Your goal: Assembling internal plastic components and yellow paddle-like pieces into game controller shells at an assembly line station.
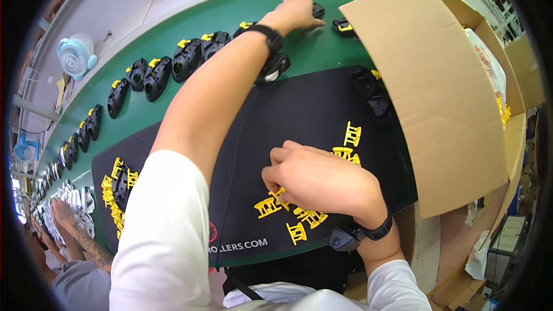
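My left hand reaches across to the far side of the green bench, fingers and thumb closed around a black plastic housing. Lower down, over the black mat, my right hand is curled with its fingertips pinched at a yellow plastic clip. Its palm hides part of the pile. Loose yellow clips lie around that hand. Black housings with yellow clips fitted, such as this housing, stand in a curved row left of my left forearm.
A large cardboard box with an open flap covers the right side. Another black part lies by the flap. More yellow clips surround a black part at the mat's left. A co-worker's hand is by white parts at far left.
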The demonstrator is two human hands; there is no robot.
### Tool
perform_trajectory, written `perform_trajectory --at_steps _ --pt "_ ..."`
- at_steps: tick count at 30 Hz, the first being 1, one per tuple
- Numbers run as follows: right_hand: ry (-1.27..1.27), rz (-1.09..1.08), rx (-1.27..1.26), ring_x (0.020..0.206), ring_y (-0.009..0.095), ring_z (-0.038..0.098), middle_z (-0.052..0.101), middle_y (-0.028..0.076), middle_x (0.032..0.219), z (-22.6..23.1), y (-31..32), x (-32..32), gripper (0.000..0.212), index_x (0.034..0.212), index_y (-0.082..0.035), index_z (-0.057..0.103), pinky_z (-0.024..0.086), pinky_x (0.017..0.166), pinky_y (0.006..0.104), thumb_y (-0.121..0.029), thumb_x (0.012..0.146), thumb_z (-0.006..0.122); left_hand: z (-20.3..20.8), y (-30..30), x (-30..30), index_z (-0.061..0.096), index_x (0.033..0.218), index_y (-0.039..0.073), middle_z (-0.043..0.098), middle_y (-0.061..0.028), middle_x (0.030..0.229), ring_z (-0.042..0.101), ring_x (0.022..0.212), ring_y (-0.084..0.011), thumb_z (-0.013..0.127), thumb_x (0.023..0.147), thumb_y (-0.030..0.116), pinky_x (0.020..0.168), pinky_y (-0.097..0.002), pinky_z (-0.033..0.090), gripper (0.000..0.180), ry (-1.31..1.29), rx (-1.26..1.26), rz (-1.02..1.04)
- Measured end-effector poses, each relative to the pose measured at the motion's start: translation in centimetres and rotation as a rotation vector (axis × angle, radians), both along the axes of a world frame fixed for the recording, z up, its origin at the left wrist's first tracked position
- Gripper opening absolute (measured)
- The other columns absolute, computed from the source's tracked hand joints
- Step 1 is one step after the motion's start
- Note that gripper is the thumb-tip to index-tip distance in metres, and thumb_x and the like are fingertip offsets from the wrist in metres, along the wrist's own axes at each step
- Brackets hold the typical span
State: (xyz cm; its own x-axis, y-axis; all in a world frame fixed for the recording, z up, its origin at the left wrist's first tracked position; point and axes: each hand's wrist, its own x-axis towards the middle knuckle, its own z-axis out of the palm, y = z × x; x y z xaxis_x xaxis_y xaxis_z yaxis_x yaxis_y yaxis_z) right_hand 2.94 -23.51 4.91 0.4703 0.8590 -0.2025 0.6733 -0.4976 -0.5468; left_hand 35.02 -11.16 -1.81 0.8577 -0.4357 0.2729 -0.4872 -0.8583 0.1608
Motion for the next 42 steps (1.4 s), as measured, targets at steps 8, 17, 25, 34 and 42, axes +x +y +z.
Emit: perform_trajectory --at_steps 8,17,25,34,42 --pt "0.031 -0.175 0.433 0.08 0.034 0.065 0.062 0.013 0.088 0.1 -0.8 2.3 0.011 0.094 -0.004 0.068 0.054 0.074 0.0405 -0.006 0.084 0.074 5.6 0.7 -4.9 0.054 0.128 -0.014 0.071 -0.0253 0.107 0.07 0.102 -0.0351 0.077 0.074 0.047 0.089 -0.0422 0.056 0.085 0.399 -0.492 0.179" --pt "0.496 -0.375 0.992 0.071 0.006 0.062 0.067 0.0 0.079 1.3 -1.9 3.2 0.012 0.1 -0.002 0.067 0.046 0.063 0.0215 -0.008 0.092 0.072 4.9 9.4 -30.0 0.046 0.143 0.005 0.062 -0.0084 0.123 0.063 0.113 -0.0196 0.053 0.098 0.021 0.098 -0.041 0.054 0.048 0.8 -1.814 -0.191" --pt "0.453 -0.432 0.79 0.081 0.009 0.067 0.07 0.003 0.088 -0.6 0.6 3.7 0.014 0.102 0.001 0.066 0.053 0.071 0.0246 -0.007 0.092 0.07 2.0 7.8 -35.5 0.028 0.157 0.002 0.054 -0.0131 0.137 0.055 0.128 -0.0224 0.063 0.094 0.014 0.109 -0.0399 0.044 0.073 0.625 -1.783 -0.158" --pt "0.316 -0.53 0.957 0.09 0.012 0.072 0.074 0.005 0.094 -2.2 1.9 3.6 0.021 0.108 0.002 0.068 0.059 0.083 0.0259 -0.003 0.089 0.076 2.0 7.5 -35.5 0.019 0.161 0.004 0.05 -0.0169 0.143 0.05 0.136 -0.0251 0.07 0.09 0.008 0.115 -0.0399 0.039 0.087 0.515 -1.754 -0.14" --pt "0.064 -0.615 0.933 0.089 0.014 0.074 0.075 0.011 0.096 -1.9 2.7 2.9 0.024 0.115 -0.002 0.071 0.059 0.079 0.0279 0.0 0.092 0.072 1.8 7.5 -35.5 0.019 0.16 0.007 0.051 -0.0157 0.141 0.05 0.135 -0.0245 0.074 0.09 0.007 0.113 -0.0395 0.041 0.089 0.513 -1.754 -0.132"
